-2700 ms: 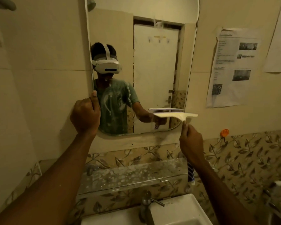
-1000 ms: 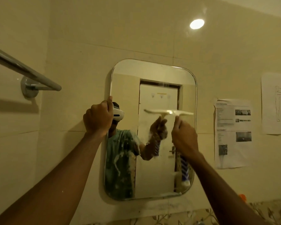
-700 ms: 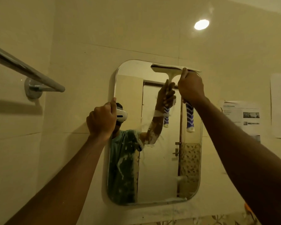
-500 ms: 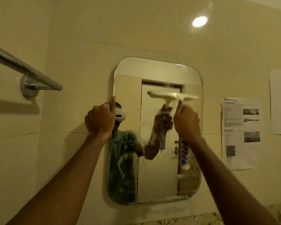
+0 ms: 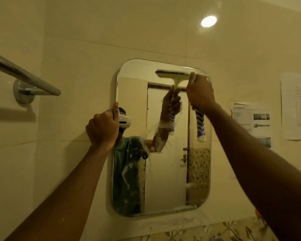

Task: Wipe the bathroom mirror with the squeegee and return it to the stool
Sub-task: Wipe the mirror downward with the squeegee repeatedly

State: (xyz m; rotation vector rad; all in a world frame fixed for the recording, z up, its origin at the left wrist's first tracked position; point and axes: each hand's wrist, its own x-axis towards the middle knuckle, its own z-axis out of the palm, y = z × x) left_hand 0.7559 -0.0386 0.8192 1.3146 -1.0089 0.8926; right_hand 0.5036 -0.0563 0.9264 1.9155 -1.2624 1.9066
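The rounded wall mirror (image 5: 165, 171) hangs straight ahead, with soapy streaks on its left half and foam along its bottom edge. My right hand (image 5: 200, 92) grips the squeegee (image 5: 200, 126) by its blue-and-white handle. The pale blade lies flat against the glass near the mirror's top right. My left hand (image 5: 102, 127) holds the mirror's left edge, thumb up along the rim. The glass reflects a person in a green shirt wearing a headset. No stool is in view.
A chrome towel bar (image 5: 24, 73) juts out from the wall at upper left. Printed sheets (image 5: 250, 119) and a drawing (image 5: 297, 106) are stuck on the wall to the right. Leaf-patterned tiles (image 5: 198, 233) run below the mirror.
My right hand has lifted the squeegee from the mirror's upper middle back up to its top right. My left hand has stayed on the mirror's left edge.
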